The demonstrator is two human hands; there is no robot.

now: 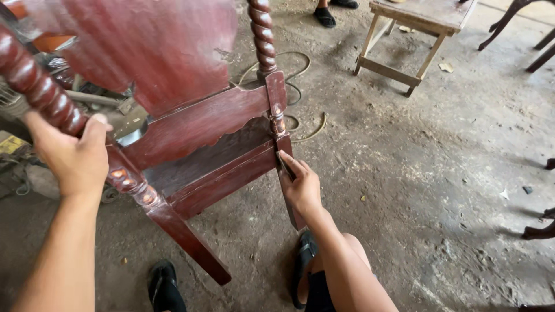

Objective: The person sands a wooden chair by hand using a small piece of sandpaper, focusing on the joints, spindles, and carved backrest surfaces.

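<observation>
A dark red wooden chair point(196, 133) tilts on the workshop's dusty concrete floor point(416, 173), left hand point(72, 159) clenched round its twisted post (the surest hold on a stiff, probably heavy frame), right hand point(300, 185) fingers closed, pressing a thin scraper-like strip point(284, 164) against the leg

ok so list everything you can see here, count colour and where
chair frame: 1, dark red wood, twisted posts, tilted at centre left
scraper: 1, thin dark blade, against the chair leg
wooden stool: 1, pale, top right
cord: 1, pale, looped on the floor behind the chair
dark furniture legs: several, right edge
another person's shoe: 1, black, top centre
sandals: 2, black, bottom
left hand: gripping a twisted post
right hand: holding the scraper
</observation>
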